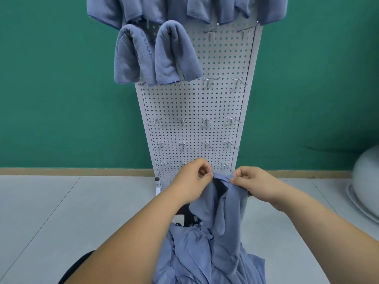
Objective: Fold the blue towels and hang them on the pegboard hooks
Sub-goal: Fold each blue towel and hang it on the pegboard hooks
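Left hand [191,181]: fingers pinched shut on the top edge of a blue cloth towel [220,203], at its left corner, low in front of the pegboard.
Right hand [251,182]: fingers pinched shut on the same top edge, at the right corner; the two hands near each other, a short span of hem stretched between them.
Held towel: hangs slack from the pinched edge, folds falling toward the near side and merging with the heap below.
Heap: loose pile of blue towels [207,259], crumpled, at the near centre, below the hands; cannot tell what it rests on.
Pegboard: tall white perforated metal pegboard [190,105], upright against the green wall [57,89], its base on the pale grey tiled floor [51,212].
Hung towels, second row: two folded blue towels draped side by side on the left half, one [131,56] just left of the other [174,56], edges touching.
Hung towels, top row: more blue towels [184,7] across the full width, cut off by the upper frame.
Free hooks: bare metal hooks [210,35] on the right half of the second row, and on every lower row.
Open room: floor bare to the left of the board; at far right a pale rounded object [367,181], well apart from the hands.
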The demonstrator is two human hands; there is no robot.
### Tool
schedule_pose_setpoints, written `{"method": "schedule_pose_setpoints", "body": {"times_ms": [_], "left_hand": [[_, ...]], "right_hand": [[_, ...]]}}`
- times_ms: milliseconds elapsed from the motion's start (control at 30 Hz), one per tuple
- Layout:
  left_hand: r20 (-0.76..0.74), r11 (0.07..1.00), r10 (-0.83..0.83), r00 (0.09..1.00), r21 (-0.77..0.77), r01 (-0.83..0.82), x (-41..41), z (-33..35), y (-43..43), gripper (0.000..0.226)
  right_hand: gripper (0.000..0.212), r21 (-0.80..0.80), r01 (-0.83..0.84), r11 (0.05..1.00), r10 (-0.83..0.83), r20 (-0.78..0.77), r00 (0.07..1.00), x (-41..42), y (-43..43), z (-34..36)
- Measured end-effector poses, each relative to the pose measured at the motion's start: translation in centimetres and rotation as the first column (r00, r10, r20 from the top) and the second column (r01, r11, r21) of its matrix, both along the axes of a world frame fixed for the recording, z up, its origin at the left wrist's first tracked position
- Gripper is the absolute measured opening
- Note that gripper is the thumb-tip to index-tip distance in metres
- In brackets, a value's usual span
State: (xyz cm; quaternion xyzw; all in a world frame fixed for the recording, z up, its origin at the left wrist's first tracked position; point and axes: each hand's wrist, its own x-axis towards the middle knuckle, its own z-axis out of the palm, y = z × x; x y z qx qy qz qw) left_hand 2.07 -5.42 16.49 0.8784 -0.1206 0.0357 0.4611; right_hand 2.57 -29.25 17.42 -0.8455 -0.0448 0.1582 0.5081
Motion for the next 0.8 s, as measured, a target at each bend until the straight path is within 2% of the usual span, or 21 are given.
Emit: {"method": "schedule_pose_setpoints", "body": {"times_ms": [100, 200, 267, 367, 500, 533, 600, 700, 800], "left_hand": [[-0.101, 0.999, -0.019, 0.995, -0.053, 0.013, -0.3, 0.2, 0.0, 0.01], [-0.14, 0.991, -0.039, 0.989, -0.134, 0.02, -0.4, 0.4, -0.1, 0.008], [-0.18, 0.981, -0.064, 0.982, -0.193, 0.029, -0.5, 0.7, -0.2, 0.008], [-0.228, 0.97, -0.089, 0.97, -0.239, 0.033, -0.6, 0.8, -0.3, 0.009], [-0.24, 0.952, -0.135, 0.961, -0.299, 0.059, -0.8, 1.2, 0.0, 0.016], [-0.221, 0.956, -0.148, 0.964, -0.28, 0.082, -0.9, 1.2, 0.2, 0.023], [-0.146, 0.986, -0.135, 0.98, -0.114, 0.119, -0.8, 0.9, 0.4, 0.03], [-0.008, 0.987, -0.085, 0.996, 0.137, 0.085, -0.5, 0.1, 0.7, 0.02], [0.069, 0.971, -0.067, 0.995, 0.233, 0.049, -0.2, -0.1, 1.1, 0.013]], "right_hand": [[0.013, -0.093, -0.028, 0.995, 0.038, 0.099, 0.994, -0.3, 0.5, -0.3], [0.026, -0.137, -0.037, 0.99, 0.074, 0.279, 0.957, -0.9, 1.5, 0.1], [0.023, -0.142, -0.065, 0.988, 0.111, 0.346, 0.932, -1.1, 2.3, 0.3], [0.011, -0.148, -0.039, 0.988, 0.093, 0.381, 0.92, -1.1, 3.2, 0.1], [0.006, -0.111, -0.024, 0.994, 0.06, 0.339, 0.939, -1.0, 3.6, 0.3], [0.006, -0.099, -0.015, 0.995, 0.048, 0.348, 0.936, -0.8, 3.6, 0.4], [0.008, -0.086, -0.009, 0.996, 0.042, 0.385, 0.922, -0.6, 3.5, 0.5], [0.011, -0.163, 0.008, 0.987, 0.069, 0.458, 0.886, -0.6, 3.4, 0.9], [0.014, -0.234, 0.058, 0.971, 0.067, 0.492, 0.868, -0.4, 3.2, 1.2]]}}
